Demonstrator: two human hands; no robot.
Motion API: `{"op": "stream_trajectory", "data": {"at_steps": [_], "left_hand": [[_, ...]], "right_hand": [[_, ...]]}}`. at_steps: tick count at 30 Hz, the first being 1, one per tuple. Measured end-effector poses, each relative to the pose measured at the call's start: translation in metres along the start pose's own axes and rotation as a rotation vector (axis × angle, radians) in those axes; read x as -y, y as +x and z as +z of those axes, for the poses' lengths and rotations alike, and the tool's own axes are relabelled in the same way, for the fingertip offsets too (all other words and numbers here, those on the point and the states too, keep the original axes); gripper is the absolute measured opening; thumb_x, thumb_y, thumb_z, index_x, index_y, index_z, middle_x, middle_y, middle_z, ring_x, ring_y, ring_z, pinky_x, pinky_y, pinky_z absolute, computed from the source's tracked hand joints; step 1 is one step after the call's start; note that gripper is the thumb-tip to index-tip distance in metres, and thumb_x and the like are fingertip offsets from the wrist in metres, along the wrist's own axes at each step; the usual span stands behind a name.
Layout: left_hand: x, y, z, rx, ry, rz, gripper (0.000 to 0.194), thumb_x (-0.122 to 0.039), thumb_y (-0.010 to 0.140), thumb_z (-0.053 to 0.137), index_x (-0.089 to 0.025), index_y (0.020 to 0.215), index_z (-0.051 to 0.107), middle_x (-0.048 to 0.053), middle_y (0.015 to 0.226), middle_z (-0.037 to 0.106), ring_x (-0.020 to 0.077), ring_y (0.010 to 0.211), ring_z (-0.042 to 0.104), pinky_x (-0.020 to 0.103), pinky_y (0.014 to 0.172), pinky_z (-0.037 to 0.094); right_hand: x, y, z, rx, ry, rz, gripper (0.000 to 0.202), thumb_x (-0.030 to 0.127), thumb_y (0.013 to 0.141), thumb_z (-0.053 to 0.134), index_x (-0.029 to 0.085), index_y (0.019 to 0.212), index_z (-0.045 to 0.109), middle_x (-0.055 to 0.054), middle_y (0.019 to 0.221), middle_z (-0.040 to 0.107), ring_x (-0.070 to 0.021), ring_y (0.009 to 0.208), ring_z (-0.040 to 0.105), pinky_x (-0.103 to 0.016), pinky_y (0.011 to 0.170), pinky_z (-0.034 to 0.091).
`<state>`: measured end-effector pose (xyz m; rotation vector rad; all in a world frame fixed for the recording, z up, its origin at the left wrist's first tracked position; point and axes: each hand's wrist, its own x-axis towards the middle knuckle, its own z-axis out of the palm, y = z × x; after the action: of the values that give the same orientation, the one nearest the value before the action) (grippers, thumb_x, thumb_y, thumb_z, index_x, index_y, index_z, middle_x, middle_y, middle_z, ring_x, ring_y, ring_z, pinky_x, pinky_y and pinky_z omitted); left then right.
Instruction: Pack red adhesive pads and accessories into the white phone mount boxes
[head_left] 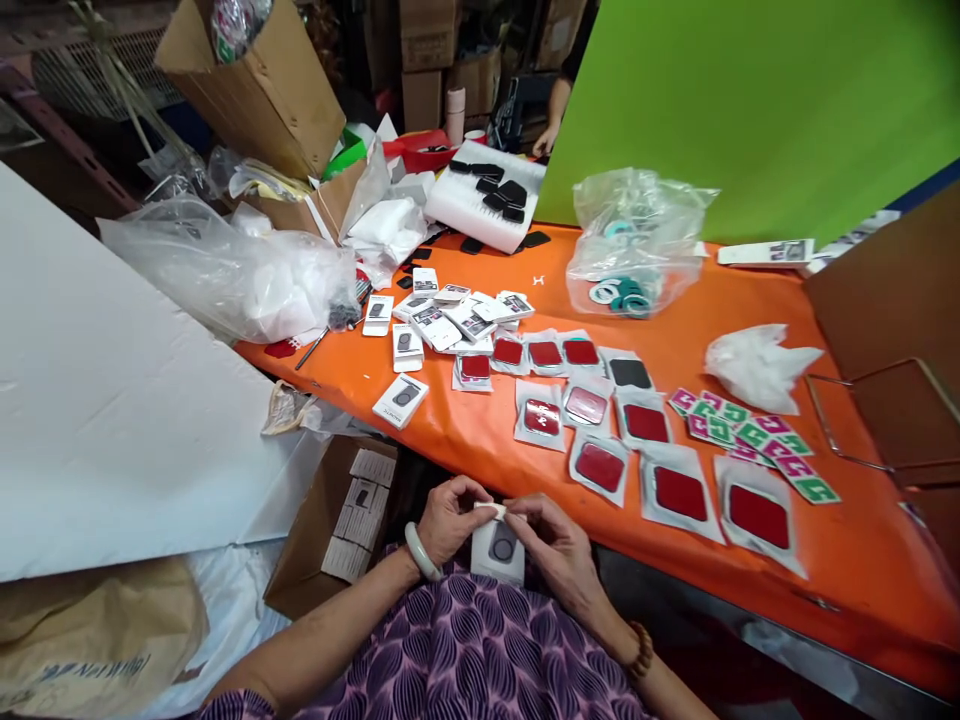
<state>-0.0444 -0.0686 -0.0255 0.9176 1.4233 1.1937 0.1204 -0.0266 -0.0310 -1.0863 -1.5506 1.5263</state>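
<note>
Close to my lap, a small white box with a dark picture and ring printed on it stands between my hands. My left hand pinches its top edge at the left. At the top right corner, my right hand grips the same box with thumb and fingers. Several similar white boxes lie on the orange table ahead. To the right of them, red rounded pieces in clear sleeves are spread out. More boxes stand in rows inside a cardboard carton at my left.
Plastic bags with teal rings, pink and green cards, a crumpled white bag and a foam block with black pieces are on the table. Another person's hand shows beside the green panel. A white board stands left.
</note>
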Motion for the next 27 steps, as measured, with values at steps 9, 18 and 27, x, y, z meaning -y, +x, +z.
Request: {"op": "stream_trajectory", "data": {"at_steps": [9, 18, 27], "left_hand": [[-0.013, 0.012, 0.000, -0.006, -0.094, -0.155, 0.028, -0.037, 0.062, 0.078, -0.012, 0.068, 0.067, -0.001, 0.060, 0.061, 0.0090, 0.056, 0.048, 0.023, 0.057, 0.037], [0.001, -0.002, -0.011, 0.113, -0.117, -0.237, 0.032, -0.036, 0.058, 0.081, -0.012, 0.076, 0.068, 0.001, 0.068, 0.064, 0.0104, 0.062, 0.052, 0.024, 0.062, 0.040], [0.020, 0.002, -0.004, 0.093, -0.175, -0.197, 0.044, -0.048, 0.058, 0.079, -0.014, 0.080, 0.062, -0.001, 0.068, 0.060, 0.0096, 0.060, 0.050, 0.024, 0.061, 0.039]], "right_hand": [[0.025, 0.012, 0.007, 0.010, 0.349, 0.429, 0.038, 0.050, 0.061, 0.079, 0.018, 0.072, 0.062, 0.002, 0.063, 0.059, -0.0117, 0.056, 0.050, -0.024, 0.055, 0.041], [-0.001, 0.000, -0.001, 0.164, 0.308, 0.398, 0.045, 0.055, 0.064, 0.076, 0.020, 0.089, 0.067, -0.001, 0.075, 0.065, -0.0153, 0.066, 0.058, -0.027, 0.062, 0.046], [0.000, 0.003, -0.002, 0.258, 0.161, 0.298, 0.044, 0.053, 0.075, 0.068, 0.020, 0.103, 0.067, -0.004, 0.087, 0.070, -0.0202, 0.078, 0.064, -0.032, 0.070, 0.052]]}}
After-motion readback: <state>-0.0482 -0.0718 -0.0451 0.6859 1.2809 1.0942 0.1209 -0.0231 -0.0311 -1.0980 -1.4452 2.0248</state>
